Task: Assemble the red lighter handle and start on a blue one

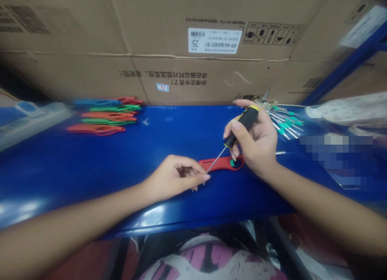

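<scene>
Gripping the screwdriver: the right hand (260, 139) has its grip closed around the black-and-yellow handle of the screwdriver (248, 122), the thin shaft slanting down toward the left hand.
Left hand: the left hand (177, 177) is curled, thumb and fingers drawn close at the shaft's tip; from here I cannot tell what, if anything, its grip is clamped on.
Red piece: between the two hands, the red piece (222, 164) has a slot toward its left end and a loop at its right, with a green bit (232, 163) by the loop; I can't tell whether it rests flat or sits slightly raised.
Blue surface: the surface (99, 161) runs beneath both hands, shiny near its front edge.
Coloured pieces: a row of coloured pieces (104, 115), blue, red, green and orange, lies at the back left.
Metal rods: green-ended metal rods (284, 125) fan out beyond the right hand, with a loose rod (280, 153) near the wrist.
Cardboard: a carton (90, 38) with a white label (214, 41) and upside-down print stands behind.
</scene>
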The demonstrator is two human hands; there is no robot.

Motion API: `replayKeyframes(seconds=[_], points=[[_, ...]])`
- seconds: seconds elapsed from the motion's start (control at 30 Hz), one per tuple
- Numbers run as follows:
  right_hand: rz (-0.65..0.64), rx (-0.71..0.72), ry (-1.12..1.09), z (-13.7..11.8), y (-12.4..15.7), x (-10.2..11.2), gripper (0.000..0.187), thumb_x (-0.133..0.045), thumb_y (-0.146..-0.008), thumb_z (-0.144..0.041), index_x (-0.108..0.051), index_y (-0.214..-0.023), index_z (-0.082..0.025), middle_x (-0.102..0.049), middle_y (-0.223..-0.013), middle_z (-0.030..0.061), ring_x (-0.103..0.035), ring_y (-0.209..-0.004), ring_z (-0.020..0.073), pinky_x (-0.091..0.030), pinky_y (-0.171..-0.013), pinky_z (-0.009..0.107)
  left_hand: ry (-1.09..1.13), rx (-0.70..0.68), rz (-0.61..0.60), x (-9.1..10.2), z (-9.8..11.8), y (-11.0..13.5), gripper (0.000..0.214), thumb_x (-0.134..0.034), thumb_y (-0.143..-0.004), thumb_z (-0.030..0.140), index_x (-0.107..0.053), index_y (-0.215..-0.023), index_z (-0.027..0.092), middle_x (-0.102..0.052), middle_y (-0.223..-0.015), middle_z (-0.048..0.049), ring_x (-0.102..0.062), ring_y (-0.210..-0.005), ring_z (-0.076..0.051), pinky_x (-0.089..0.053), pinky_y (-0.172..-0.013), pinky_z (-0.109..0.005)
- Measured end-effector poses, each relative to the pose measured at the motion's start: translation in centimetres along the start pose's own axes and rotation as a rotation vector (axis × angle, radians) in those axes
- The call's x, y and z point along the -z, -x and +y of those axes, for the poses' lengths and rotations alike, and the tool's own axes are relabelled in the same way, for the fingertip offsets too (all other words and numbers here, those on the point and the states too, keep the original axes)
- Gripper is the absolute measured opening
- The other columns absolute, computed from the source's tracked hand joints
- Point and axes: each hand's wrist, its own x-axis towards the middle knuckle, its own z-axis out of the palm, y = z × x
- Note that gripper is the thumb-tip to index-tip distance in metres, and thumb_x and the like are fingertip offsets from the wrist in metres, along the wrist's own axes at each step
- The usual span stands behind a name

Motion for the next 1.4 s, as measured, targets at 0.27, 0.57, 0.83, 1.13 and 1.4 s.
replayKeyframes(seconds=[0.27,0.57,0.83,1.13,1.4], points=[[-0.111,0.040,0.040,-0.5,0.2,0.3,0.045,-0.071,-0.088,-0.040,-0.046,-0.125,-0.038,-0.070,-0.084,-0.0034,-0.056,-0.046,0.0105,-0.047,-0.039,0.024,-0.078,-0.038,0.026,0.0,0.0,0.1,0.018,-0.080,-0.079,0.030,-0.077,-0.079,0.013,-0.071,-0.065,-0.0034,-0.062,-0.052,-0.009,-0.049,-0.051,-0.017],[-0.139,0.071,0.060,-1.1,0.4,0.8,0.066,-0.080,-0.080,-0.033,-0.046,-0.134,-0.044,-0.071,-0.090,-0.0033,-0.065,-0.061,0.0128,-0.051,-0.046,0.023,-0.238,-0.209,0.043,0.2,-0.2,0.3,0.023,-0.078,-0.082,0.035,-0.078,-0.094,0.015,-0.073,-0.084,-0.0059,-0.061,-0.063,-0.010,-0.049,-0.054,-0.018],[-0.121,0.056,0.086,-1.4,0.6,0.4,0.067,-0.086,-0.073,-0.028,-0.047,-0.126,-0.037,-0.070,-0.096,0.0003,-0.070,-0.073,0.0173,-0.059,-0.054,0.029,-0.647,-0.510,0.107,1.1,-0.6,-0.1,0.043,-0.077,-0.083,0.033,-0.069,-0.123,0.019,-0.072,-0.117,-0.0085,-0.065,-0.107,-0.022,-0.053,-0.098,-0.038],[-0.173,0.121,0.130,-0.5,1.0,0.5,0.067,-0.084,-0.072,-0.015,-0.051,-0.127,-0.037,-0.070,-0.103,-0.0003,-0.071,-0.075,0.0175,-0.061,-0.058,0.032,-0.686,-0.488,0.021,1.2,-1.4,-0.4,0.039,-0.068,-0.091,0.025,-0.063,-0.129,0.019,-0.070,-0.126,-0.0096,-0.062,-0.119,-0.024,-0.050,-0.104,-0.043],[-0.218,0.238,0.198,0.4,1.1,0.4,0.067,-0.080,-0.078,-0.018,-0.049,-0.132,-0.041,-0.066,-0.123,0.0029,-0.072,-0.083,0.0196,-0.060,-0.056,0.030,-0.696,-0.488,0.012,1.1,-1.4,-0.5,0.037,-0.065,-0.093,0.024,-0.064,-0.130,0.017,-0.069,-0.128,-0.0110,-0.062,-0.119,-0.025,-0.050,-0.104,-0.042]])
